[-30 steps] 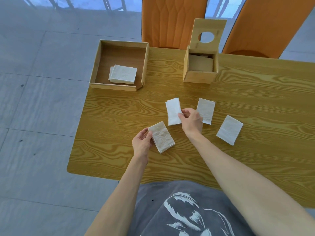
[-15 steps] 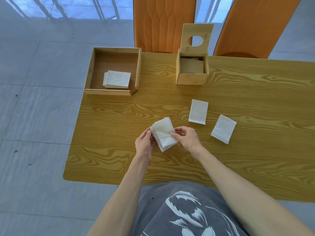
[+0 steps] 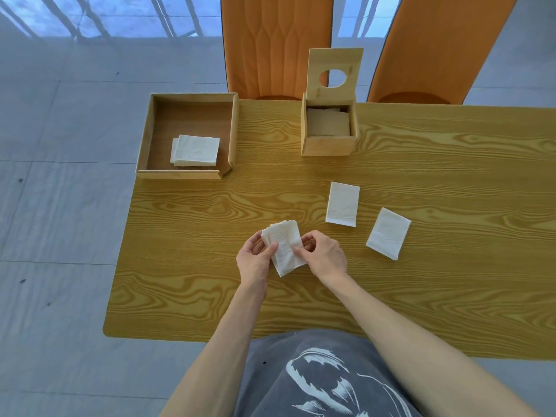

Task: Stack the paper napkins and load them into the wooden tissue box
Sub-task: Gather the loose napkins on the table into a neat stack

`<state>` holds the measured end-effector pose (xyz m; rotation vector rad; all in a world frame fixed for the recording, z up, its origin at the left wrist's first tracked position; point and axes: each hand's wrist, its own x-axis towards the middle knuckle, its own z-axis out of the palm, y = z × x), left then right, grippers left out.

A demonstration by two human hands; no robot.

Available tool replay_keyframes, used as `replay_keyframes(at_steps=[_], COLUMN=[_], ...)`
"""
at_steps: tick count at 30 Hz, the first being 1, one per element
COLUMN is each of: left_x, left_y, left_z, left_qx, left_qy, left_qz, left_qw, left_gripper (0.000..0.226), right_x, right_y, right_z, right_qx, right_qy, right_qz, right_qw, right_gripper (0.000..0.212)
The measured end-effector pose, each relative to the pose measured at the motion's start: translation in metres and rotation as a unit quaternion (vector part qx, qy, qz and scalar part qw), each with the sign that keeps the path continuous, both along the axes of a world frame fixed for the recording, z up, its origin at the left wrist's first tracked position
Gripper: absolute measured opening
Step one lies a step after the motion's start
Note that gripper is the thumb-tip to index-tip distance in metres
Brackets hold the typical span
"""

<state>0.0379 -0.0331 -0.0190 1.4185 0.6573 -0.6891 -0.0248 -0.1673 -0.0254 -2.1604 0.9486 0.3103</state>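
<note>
A small stack of white folded napkins (image 3: 285, 248) is held just above the table between both hands. My left hand (image 3: 254, 261) pinches its left edge and my right hand (image 3: 323, 257) pinches its right edge. Two single napkins lie flat to the right, one nearer the middle (image 3: 343, 203) and one further right (image 3: 388, 233). The wooden tissue box (image 3: 328, 142) stands at the back with its holed lid (image 3: 334, 73) raised upright; napkins (image 3: 328, 123) lie inside it.
A shallow wooden tray (image 3: 143, 152) sits at the back left with a pile of napkins (image 3: 195, 150) in it. Two orange chairs (image 3: 276, 43) stand behind the table. The wooden table's left edge (image 3: 120, 251) is close to my left hand.
My right hand picked up the loose napkin from the table and laid it on the one in my left hand. Both hands now hold the stack together.
</note>
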Motion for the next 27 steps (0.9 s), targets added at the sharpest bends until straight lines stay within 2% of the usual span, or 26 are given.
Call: replay_keyframes(at_steps=[3,7,11,18,22,27], left_x=[0.0,0.003,0.007,0.011,0.012,0.009], left_y=[-0.003,-0.006,-0.009,-0.014,-0.017,-0.014], left_z=[-0.001,-0.006,-0.007,-0.004,-0.001,0.001], left_qx=[0.027,0.038,0.033,0.016,0.01,0.008], left_qy=[-0.016,-0.014,-0.003,0.001,0.003,0.0], left_qz=[-0.009,-0.014,-0.006,0.005,0.0,-0.011], left_qw=[0.999,0.999,0.999,1.0,1.0,1.0], left_gripper=[0.05,0.052,0.048,0.038,0.039,0.044], right_x=[0.002,0.016,0.027,0.034,0.032,0.027], right_y=[-0.004,-0.034,-0.064,-0.081,-0.079,-0.075], right_z=[0.003,0.008,0.013,0.013,0.009,0.007], right_qx=[-0.024,-0.076,-0.08,-0.07,-0.058,-0.057], right_qy=[-0.016,-0.039,-0.014,0.063,0.084,0.064], right_qz=[-0.022,-0.139,-0.227,-0.241,-0.232,-0.218], right_qw=[0.999,0.987,0.971,0.966,0.967,0.972], right_gripper=[0.031,0.031,0.038,0.05,0.043,0.034])
